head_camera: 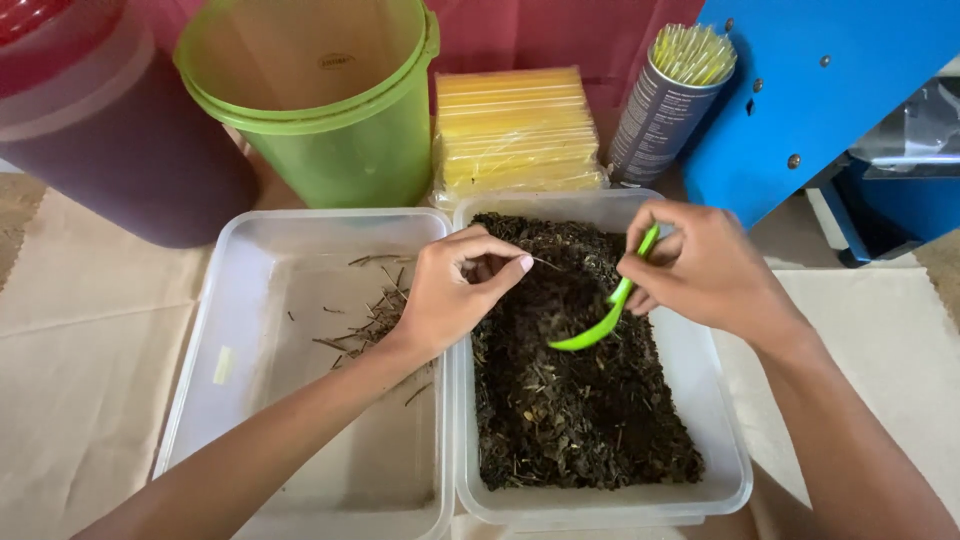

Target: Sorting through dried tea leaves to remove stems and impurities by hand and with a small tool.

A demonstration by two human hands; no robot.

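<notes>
The left hand is pinching a thin stem between thumb and forefinger, with the fingertips closed together on its near end and the rest of the stem poking out to the right of the pinch. The hand is hovering over the wall where the two clear tubs meet. Just below and to the left of the pinch, a small scatter of similar twigs is lying on the floor of the left tub, which is otherwise mostly bare. To the right of the pinch, the dried leaves are filling the right tub as a dark, crumbly bed.

The right hand is wrapping its fingers around the handle of a green spoon, closed firmly on it, with the bowl pointing down and left from that grip and resting on the leaves.

To do this picking well, it looks wise to keep the pinch light and right at the stem's end so no leaf comes along, and to use the spoon only to spread the bed thin so stems show.

Beyond both hands, a green bucket, a dark red container, a stack of yellow packets and a can of straws are standing.
</notes>
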